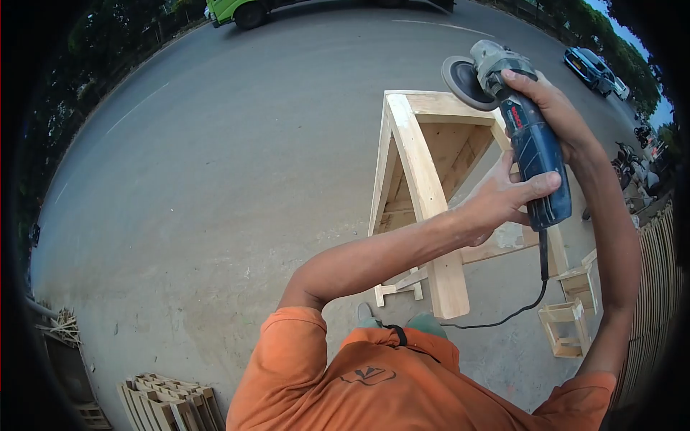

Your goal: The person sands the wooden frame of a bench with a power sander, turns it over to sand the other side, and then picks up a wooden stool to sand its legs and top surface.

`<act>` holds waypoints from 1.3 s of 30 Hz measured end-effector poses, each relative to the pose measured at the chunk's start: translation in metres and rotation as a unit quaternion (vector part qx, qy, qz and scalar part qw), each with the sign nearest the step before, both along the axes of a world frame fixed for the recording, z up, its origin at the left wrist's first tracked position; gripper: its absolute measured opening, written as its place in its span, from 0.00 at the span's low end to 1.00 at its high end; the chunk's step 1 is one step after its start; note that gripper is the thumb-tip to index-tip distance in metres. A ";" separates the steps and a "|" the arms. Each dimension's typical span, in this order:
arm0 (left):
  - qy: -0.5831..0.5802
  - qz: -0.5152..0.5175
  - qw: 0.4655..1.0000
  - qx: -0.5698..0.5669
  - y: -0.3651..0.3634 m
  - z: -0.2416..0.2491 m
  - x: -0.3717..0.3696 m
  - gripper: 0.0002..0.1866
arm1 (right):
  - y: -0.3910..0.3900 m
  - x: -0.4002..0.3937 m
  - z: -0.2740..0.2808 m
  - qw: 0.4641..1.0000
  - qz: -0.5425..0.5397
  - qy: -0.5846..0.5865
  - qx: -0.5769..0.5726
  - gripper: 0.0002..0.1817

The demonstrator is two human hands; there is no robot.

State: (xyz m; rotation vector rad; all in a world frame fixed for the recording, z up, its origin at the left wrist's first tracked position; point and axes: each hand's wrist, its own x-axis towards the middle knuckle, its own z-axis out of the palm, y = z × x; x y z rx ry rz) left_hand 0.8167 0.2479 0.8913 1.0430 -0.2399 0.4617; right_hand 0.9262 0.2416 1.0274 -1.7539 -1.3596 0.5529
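A blue angle grinder point(537, 147) with a round sanding disc point(463, 80) is held up in both hands. My left hand point(503, 192) grips the rear of its body, the thumb lying across the casing. Nearer the metal head, my right hand point(550, 104) is closed around the front, thumb on top. The disc overlaps the far top rail of a pale wooden frame point(424, 169) in this view. From the grinder's tail a black cord point(544, 255) hangs down and curves left toward my body. My left forearm hides part of the frame.
Small wooden frames point(566, 327) stand on the ground at right, beside a slatted fence point(652, 280). Stacked wooden slats point(171, 404) lie at lower left. Beyond is a road with a green truck point(244, 11) and a blue car point(589, 68).
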 end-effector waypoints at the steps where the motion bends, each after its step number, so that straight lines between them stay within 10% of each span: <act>1: -0.010 0.046 0.998 -0.033 0.007 0.004 0.003 0.53 | 0.020 0.003 -0.010 1.000 0.003 -0.007 0.004 0.43; 11: 0.003 0.063 0.993 -0.101 0.071 -0.007 0.011 0.32 | 0.108 0.020 -0.038 0.995 0.050 -0.030 -0.075 0.51; 39: 0.054 0.124 0.983 -0.127 0.076 -0.010 0.030 0.29 | 0.130 0.049 -0.075 0.997 0.053 -0.029 -0.055 0.45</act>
